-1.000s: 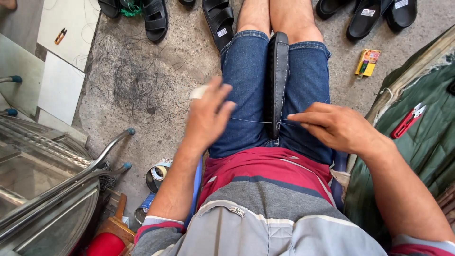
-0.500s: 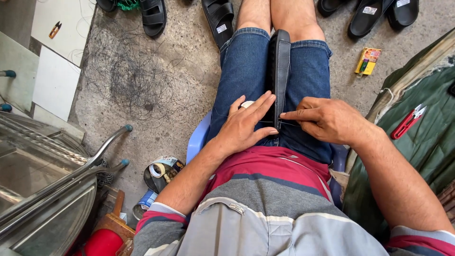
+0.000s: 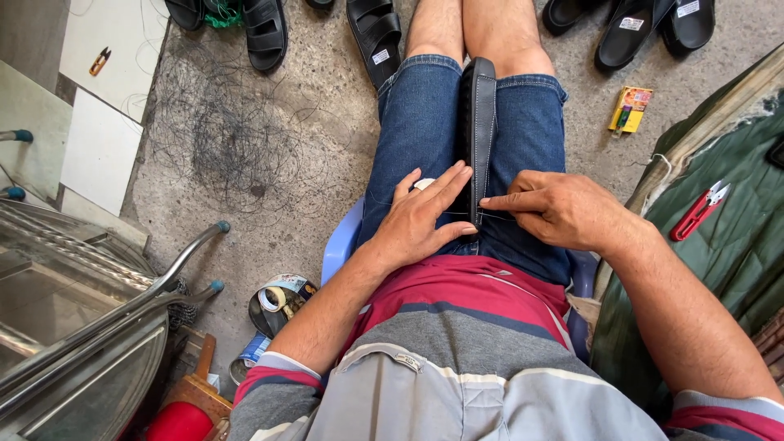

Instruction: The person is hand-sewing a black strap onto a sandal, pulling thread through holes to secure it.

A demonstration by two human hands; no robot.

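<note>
Change since earlier: the left hand [image 3: 418,220], which a second ago was lifted and drawing a thread out to the side, now lies across the lap with its fingers against the strap; the right hand [image 3: 559,210] has hardly shifted.
Left hand: flat and unclenched on the blue denim shorts [image 3: 416,139], fingers stretched toward the strap and touching its near end; it grips nothing that I can see, though a small white object [image 3: 424,184] peeps out under the fingers and I cannot tell what it is.
Work piece: a long black leather strap with a stitched edge [image 3: 478,122], lying lengthwise between the thighs, running away from both hands toward the knees.
Look of the strap: dark, narrow, slightly stiff, a pale stitch line along its right edge; its left side looks ribbed.
Thread: a thin pale thread [image 3: 498,214] runs across the lap at the strap's near end, between the two hands.
Right hand: loosely curled, forefinger pointing at the strap's near end and pressing on the thread; whether it pinches a needle is too small to tell.
Progress: judging by the stitch line, sewing has reached the near end; the thread is not yet cut.
Right of the hands: red thread snips [image 3: 699,210] on green cloth [image 3: 719,269].
</note>
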